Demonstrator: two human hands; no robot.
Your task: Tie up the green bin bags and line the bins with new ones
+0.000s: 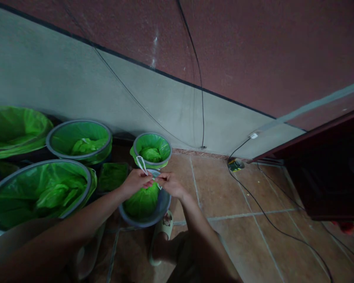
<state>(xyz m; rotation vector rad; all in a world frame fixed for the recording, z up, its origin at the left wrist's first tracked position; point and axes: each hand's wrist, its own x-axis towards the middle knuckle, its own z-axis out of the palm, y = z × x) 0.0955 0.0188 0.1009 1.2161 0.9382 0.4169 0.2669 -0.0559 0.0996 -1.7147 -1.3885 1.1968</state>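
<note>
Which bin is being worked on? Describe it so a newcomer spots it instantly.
Find the pale lower wall, then the small round lined bin beside it, rightmost along its base. Directly in front, nearer the viewer, stands another round bin. Unlike its neighbours, fully lined inside with green liners, it shows bare grey inner wall beside its green bag.

No text can be read; the markings (238, 165) on the container (234, 165) are too small.
</note>
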